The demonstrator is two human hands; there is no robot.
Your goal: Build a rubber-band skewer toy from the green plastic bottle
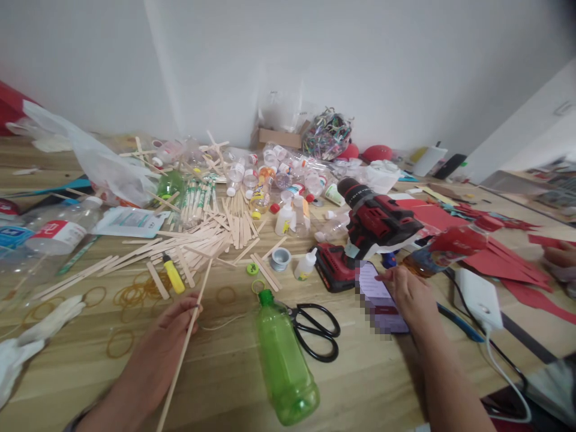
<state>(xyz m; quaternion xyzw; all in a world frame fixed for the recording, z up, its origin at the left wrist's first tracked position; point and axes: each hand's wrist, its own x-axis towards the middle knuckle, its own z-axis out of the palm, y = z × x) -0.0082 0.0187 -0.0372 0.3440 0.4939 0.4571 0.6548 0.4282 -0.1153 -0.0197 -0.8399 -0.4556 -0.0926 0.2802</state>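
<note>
My left hand (168,333) is closed round a long thin wooden stick (186,342) that slants from the stick pile down toward me. My right hand (411,300) rests on a blurred flat device (378,297) lying on the table, fingers curled over its far edge. A green plastic bottle (283,363) lies on its side between my hands, with black scissors (315,330) just right of it. A red and black cordless drill (373,231) stands directly behind my right hand.
A heap of wooden sticks (211,237), clear bottles (265,177), rubber bands (135,294) and a yellow marker (173,275) cover the wooden table. Red paper (495,252) lies at right, where another person's hand (558,258) shows. A white charger with cable (481,300) sits near my right forearm.
</note>
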